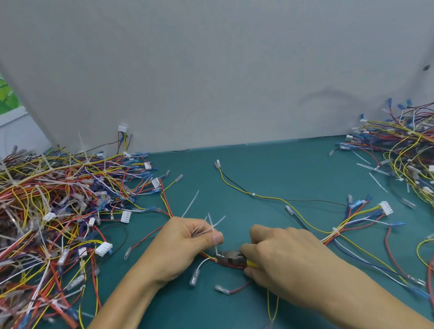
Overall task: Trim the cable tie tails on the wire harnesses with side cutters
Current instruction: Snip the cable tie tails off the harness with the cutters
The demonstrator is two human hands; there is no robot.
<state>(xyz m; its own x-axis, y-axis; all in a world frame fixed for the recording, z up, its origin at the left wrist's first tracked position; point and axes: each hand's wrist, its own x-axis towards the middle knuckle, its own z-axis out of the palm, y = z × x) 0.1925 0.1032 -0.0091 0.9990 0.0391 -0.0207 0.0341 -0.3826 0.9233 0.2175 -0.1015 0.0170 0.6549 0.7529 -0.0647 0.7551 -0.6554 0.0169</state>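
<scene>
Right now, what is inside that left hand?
The left hand pinches a bunch of white cable tie tails; their ends stick out past the thumb. Red harness wires run out from beneath it. How many tails it holds is hidden by the curled fingers.

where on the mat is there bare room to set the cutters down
Bare mat lies along the backboard, between the left pile and right pile. A smaller patch sits at the near edge, below the side cutters. Both piles are crowded.
</scene>
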